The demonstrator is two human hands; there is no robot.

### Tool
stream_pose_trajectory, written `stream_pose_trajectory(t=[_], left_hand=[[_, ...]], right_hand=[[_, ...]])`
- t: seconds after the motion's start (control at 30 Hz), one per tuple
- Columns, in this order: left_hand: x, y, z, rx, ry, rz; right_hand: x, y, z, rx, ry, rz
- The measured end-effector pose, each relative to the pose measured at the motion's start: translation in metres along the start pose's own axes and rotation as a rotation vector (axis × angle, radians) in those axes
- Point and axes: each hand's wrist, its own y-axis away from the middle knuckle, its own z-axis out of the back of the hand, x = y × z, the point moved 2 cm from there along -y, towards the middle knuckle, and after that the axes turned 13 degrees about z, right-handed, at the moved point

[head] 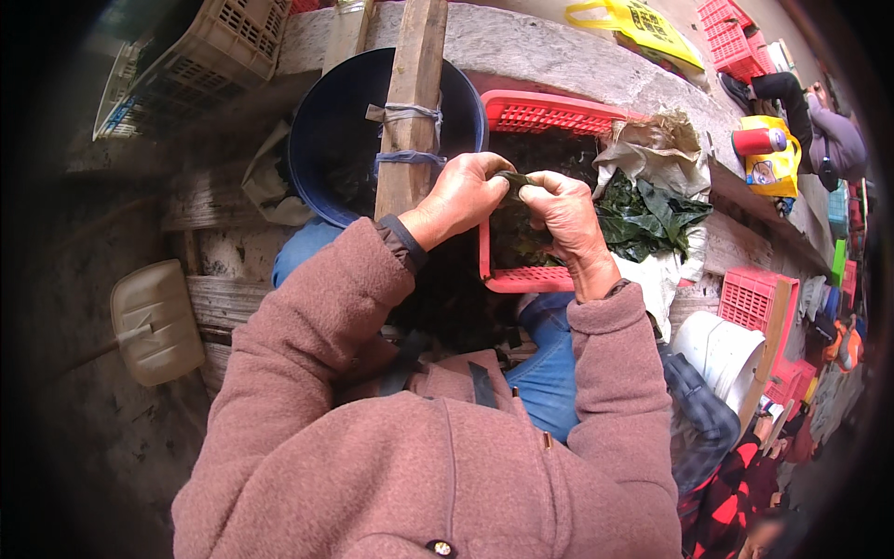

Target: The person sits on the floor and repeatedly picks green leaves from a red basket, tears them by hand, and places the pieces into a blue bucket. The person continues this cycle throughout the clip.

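Note:
Between my left hand (469,193) and my right hand (567,209) a small dark green strip (515,183), seemingly seaweed or leaf, is pinched at both ends. The hands are above a red plastic basket (499,241) holding dark leafy matter. Left of the basket stands a round blue tub (302,178) with a wooden post (413,84) across it, bound with pale blue ties. Dark green leafy fronds (646,216) lie on a whitish woven sack (656,150) at the basket's right side.
A concrete ledge (517,42) runs behind the tub and basket. A beige crate (234,42) is at upper left, a beige shovel blade (157,321) at left. A white bucket (716,356), red crates (751,300) and other people, one in purple (834,133), are at right.

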Motion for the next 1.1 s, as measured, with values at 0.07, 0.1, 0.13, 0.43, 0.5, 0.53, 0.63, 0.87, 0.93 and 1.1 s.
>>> stream_pose_trajectory(t=[0.07, 0.1, 0.13, 0.43, 0.5, 0.53, 0.63, 0.87, 0.93, 1.1], left_hand=[[0.000, 0.001, 0.002, 0.094, 0.082, 0.146], [-0.002, 0.002, 0.002, 0.143, 0.139, 0.181], [-0.004, 0.003, 0.001, 0.162, 0.084, 0.157], [-0.020, 0.027, 0.014, -0.248, -0.439, -0.605], [-0.021, 0.028, 0.017, -0.260, -0.480, -0.664], [-0.022, 0.027, 0.018, -0.250, -0.495, -0.679], [-0.022, 0.025, 0.022, -0.129, -0.463, -0.675], [-0.030, 0.030, 0.030, -0.024, -0.501, -0.704], [-0.032, 0.031, 0.030, -0.082, -0.503, -0.728], [-0.028, 0.030, 0.028, -0.218, -0.553, -0.851]], right_hand=[[-0.004, 0.000, -0.002, -0.003, -0.159, -0.007], [-0.006, -0.001, -0.003, 0.001, -0.280, -0.012], [-0.008, -0.001, -0.004, 0.005, -0.401, -0.017], [-0.015, -0.004, -0.007, -0.003, -0.708, -0.166], [-0.015, -0.003, -0.009, 0.017, -0.569, -0.099], [-0.016, -0.003, -0.010, 0.020, -0.582, -0.097], [-0.022, -0.003, -0.013, 0.057, -0.948, -0.280], [-0.026, 0.003, -0.009, 0.289, -1.071, -0.319], [-0.025, 0.001, -0.009, 0.284, -1.094, -0.349], [-0.019, -0.002, -0.015, 0.220, -1.043, -0.353]])
